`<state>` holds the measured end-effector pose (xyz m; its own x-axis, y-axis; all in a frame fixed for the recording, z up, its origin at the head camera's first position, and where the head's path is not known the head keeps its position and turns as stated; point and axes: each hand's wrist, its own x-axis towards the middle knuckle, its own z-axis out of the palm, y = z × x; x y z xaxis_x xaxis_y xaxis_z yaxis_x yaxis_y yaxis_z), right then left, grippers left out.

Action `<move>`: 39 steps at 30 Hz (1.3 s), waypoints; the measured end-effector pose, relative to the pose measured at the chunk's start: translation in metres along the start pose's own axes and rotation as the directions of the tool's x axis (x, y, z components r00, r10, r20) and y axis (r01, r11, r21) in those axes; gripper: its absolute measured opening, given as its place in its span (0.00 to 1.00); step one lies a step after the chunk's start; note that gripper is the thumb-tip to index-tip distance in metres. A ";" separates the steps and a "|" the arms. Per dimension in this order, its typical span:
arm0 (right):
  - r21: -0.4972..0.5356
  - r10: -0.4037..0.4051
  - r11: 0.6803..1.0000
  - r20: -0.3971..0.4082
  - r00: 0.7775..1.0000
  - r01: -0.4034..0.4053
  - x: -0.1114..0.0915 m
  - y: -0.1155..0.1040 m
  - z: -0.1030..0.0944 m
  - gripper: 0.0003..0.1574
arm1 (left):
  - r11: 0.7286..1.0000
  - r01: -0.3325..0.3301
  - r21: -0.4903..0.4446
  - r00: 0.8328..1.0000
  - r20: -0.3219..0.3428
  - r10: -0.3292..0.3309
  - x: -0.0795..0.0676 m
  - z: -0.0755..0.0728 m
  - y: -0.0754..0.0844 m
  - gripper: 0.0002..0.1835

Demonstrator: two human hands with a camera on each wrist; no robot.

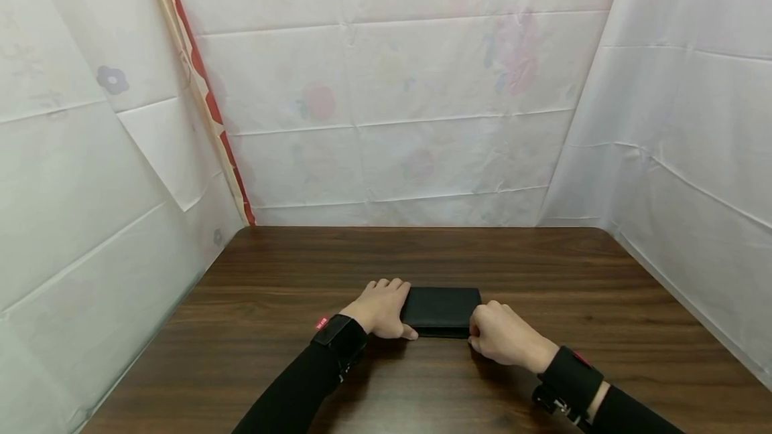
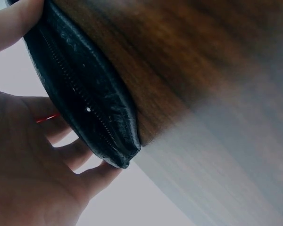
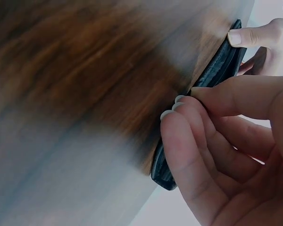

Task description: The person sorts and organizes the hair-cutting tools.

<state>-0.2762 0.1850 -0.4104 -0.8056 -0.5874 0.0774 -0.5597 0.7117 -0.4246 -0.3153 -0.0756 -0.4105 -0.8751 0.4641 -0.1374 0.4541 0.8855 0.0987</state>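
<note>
A black zip wallet [image 1: 442, 309] lies flat on the brown wooden table. My left hand [image 1: 381, 308] holds its left end, thumb at the near corner and fingers spread over toward the far side. In the left wrist view a zipper [image 2: 95, 117] runs along the wallet's side, with its toothed line showing. My right hand [image 1: 505, 335] is at the near right corner, fingers curled. The right wrist view shows its thumb and index finger [image 3: 207, 99] pinching at the wallet's zippered edge; what lies between the fingertips is hidden.
The wooden tabletop [image 1: 289, 273] stretches out around the wallet. White sheets with faint flower and fruit prints hang behind it [image 1: 386, 86] and along both sides. A red and cream strip [image 1: 208, 96] runs down the back left corner. Black bands with cameras sit on both wrists.
</note>
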 end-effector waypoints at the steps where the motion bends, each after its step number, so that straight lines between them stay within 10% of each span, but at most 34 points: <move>1: -0.002 0.000 1.000 -0.004 1.000 0.000 0.000 -0.001 0.001 0.09 | 1.000 -0.001 -0.002 1.000 -0.002 0.001 0.000 0.000 0.000 0.51; 39: -0.016 -0.014 1.000 -0.007 1.000 0.014 0.003 -0.009 0.004 0.14 | 1.000 0.007 -0.005 1.000 0.000 -0.007 -0.001 -0.002 0.002 0.52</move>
<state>-0.2730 0.1756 -0.4096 -0.7992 -0.5943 0.0897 -0.5737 0.7099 -0.4086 -0.3136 -0.0743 -0.4083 -0.8781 0.4582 -0.1379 0.4474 0.8884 0.1030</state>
